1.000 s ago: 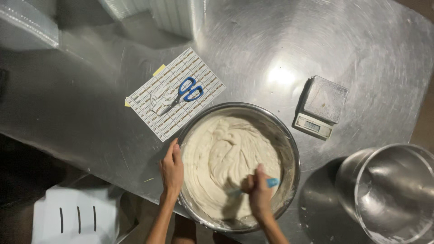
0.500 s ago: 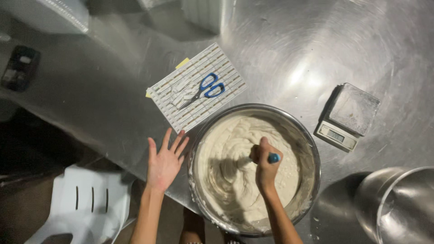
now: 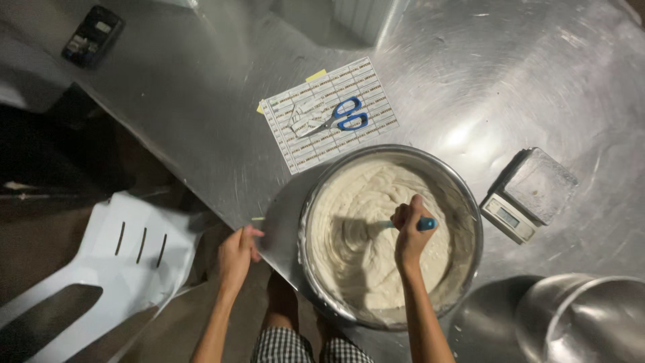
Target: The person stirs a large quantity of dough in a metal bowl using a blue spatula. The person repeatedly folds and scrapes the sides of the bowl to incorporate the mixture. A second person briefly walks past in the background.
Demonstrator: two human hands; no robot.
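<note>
A commercial kitchen: steel worktable (image 3: 201, 101), large batter-filled mixing bowl (image 3: 470, 202), digital scale (image 3: 527, 195), steel pot (image 3: 591, 323).

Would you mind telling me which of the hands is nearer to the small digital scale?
The right. The right hand grips a blue-handled utensil over the batter bowl, just left of the scale. The left hand rests at the table edge, beyond the bowl.
</note>
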